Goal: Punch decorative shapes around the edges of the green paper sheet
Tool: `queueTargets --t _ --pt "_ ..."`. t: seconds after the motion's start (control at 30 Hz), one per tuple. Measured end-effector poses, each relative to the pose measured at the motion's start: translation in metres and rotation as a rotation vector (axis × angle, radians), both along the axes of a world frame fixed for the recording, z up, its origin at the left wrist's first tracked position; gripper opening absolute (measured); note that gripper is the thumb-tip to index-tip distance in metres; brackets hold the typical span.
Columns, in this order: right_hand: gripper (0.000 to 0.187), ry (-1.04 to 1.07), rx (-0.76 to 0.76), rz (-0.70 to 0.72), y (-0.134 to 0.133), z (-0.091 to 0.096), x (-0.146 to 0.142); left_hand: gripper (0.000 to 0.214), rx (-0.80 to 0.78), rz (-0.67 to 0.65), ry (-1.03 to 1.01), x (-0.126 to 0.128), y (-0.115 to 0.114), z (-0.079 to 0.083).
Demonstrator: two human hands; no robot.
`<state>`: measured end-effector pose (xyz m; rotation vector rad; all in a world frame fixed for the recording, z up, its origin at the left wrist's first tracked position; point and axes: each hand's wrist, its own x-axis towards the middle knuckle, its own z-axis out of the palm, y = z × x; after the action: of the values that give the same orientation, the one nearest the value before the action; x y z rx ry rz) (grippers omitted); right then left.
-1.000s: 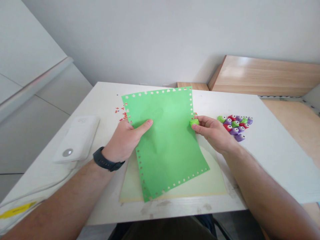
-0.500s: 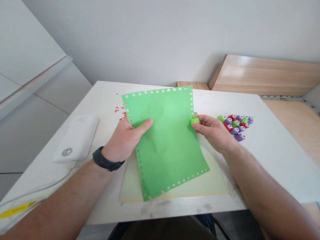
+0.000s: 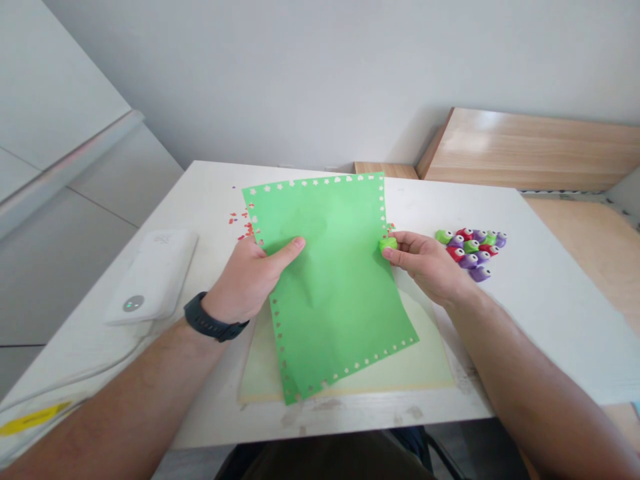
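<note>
I hold a green paper sheet [image 3: 335, 273] above the white table [image 3: 540, 300]. Small shaped holes run along its edges. My left hand [image 3: 253, 280] grips its left edge, thumb on top, with a black watch on that wrist. At the sheet's right edge my right hand [image 3: 425, 263] pinches a small green paper punch [image 3: 388, 244]. Below the sheet lies a pale yellow sheet [image 3: 425, 363].
A cluster of several green, red and purple punches [image 3: 471, 252] sits right of my right hand. Red paper bits [image 3: 241, 225] lie left of the sheet. A white device [image 3: 153, 275] with a cable rests at the left. Wooden boards [image 3: 530, 150] lean behind the table.
Hardly anything has moved; the sheet and both hands shifted only slightly, and the punch stays at the right edge.
</note>
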<state>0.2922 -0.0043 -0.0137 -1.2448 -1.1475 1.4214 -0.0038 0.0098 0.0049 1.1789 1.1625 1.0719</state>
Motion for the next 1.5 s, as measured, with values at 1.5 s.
queueTargets --t 1.5 --pt "0.031 -0.055 0.038 -0.030 -0.0020 0.0079 -0.0065 0.045 0.013 0.002 0.022 0.0031 -0.0031 0.0078"
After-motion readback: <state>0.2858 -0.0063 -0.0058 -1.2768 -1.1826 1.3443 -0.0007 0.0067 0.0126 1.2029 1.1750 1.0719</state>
